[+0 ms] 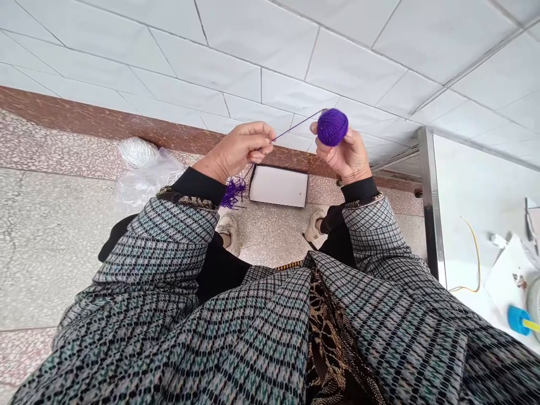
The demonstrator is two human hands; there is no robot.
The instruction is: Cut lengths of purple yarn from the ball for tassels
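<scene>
Raised in front of the tiled wall, my right hand (343, 154) is closed around a purple ball of yarn (332, 127), its fingers behind and beside it. A single purple strand (297, 125) runs taut from the ball to my left hand (244, 147), whose fingers are pinched on it. Below my left wrist lies a loose tangle of purple yarn (233, 192), partly hidden by the sleeve. A thin purple thread leads down from my left fingers toward that tangle.
A shallow white box with dark edges (278, 185) is on the speckled floor between my shoes. Left of it sit a clear plastic bag (147, 177) and a white yarn ball (138, 152). At right stands a white table (459, 197) with a yellow cord and a blue object (518, 319).
</scene>
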